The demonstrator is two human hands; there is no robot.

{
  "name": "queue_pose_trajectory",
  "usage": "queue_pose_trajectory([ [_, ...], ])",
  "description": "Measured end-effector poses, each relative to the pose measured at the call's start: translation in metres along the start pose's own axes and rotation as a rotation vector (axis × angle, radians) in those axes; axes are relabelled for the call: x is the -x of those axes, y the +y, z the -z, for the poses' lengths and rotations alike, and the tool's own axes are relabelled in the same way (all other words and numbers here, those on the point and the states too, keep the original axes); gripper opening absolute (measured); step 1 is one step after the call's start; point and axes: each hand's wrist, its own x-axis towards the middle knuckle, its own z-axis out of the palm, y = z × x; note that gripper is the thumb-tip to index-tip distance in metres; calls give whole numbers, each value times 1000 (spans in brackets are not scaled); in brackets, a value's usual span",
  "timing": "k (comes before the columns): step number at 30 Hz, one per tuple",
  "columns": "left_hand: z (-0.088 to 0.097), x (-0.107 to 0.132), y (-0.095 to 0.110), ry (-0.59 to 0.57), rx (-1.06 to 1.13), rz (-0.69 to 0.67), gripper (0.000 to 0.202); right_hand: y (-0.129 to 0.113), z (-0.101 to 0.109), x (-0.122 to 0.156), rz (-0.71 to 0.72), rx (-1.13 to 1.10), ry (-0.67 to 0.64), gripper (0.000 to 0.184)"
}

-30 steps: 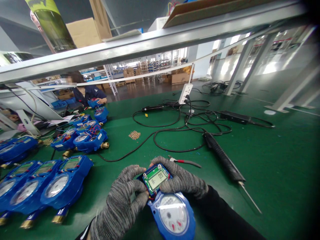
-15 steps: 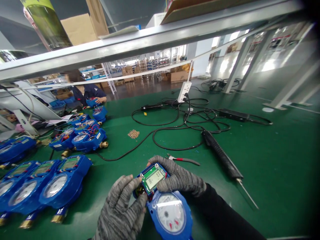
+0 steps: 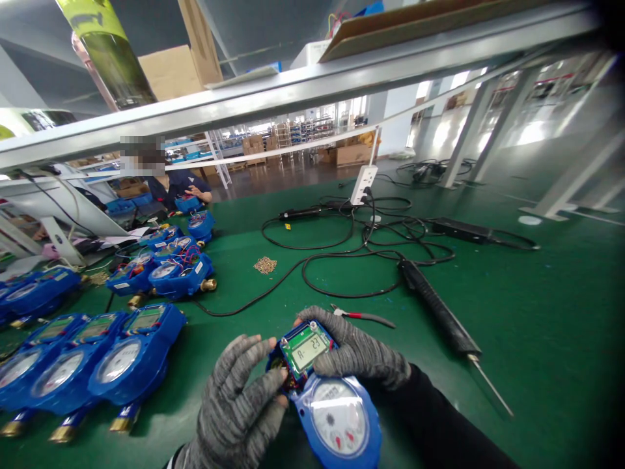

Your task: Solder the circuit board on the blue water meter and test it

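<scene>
My right hand [image 3: 356, 352], in a grey fingerless glove, is wrapped round the upper part of a blue water meter [image 3: 374, 417], its thumb beside the display. The meter has a round clear-covered dial [image 3: 336, 420] and an uncovered green circuit board; its lit LCD [image 3: 308, 352] reads "A-" and what looks like 23. My left hand [image 3: 239, 397], gloved alike, is at the housing's left side. Its fingers are stretched and apart, the tips at or very near the open edge where wires show. Whether those tips touch anything inside is hard to see.
Red-handled cutters [image 3: 366, 318] lie beyond my right hand. To the right is a black electric screwdriver [image 3: 434, 306] with looping cable. Small brass screws [image 3: 265, 264] form a pile. Several blue meters [image 3: 131, 355] stand left. A power strip [image 3: 364, 185] and a co-worker [image 3: 178, 185] are farther back.
The display now shows digits after "A-" where only faint segments showed before. My left fingers have drawn slightly back from the board. The view has shifted a little.
</scene>
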Motion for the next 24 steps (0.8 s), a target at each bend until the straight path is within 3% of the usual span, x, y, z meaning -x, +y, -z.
queue_pose_trajectory([
  [3, 0, 12, 1, 42, -24, 94, 36, 1, 1, 1, -16, 16, 1, 72],
  [11, -5, 30, 0, -1, -59, 205, 37, -1, -1, 1, -1, 28, 21, 69],
  [14, -8, 34, -1, -22, 4, 194, 38, -2, -1, 2, 2, 29, 25, 69],
  [18, -13, 33, 5, 45, 70, 175, 38, -1, 0, 1, 3, 28, 15, 70],
  [24, -17, 24, 14, -31, 54, 168, 34, -2, 0, 1, 3, 25, 18, 70],
])
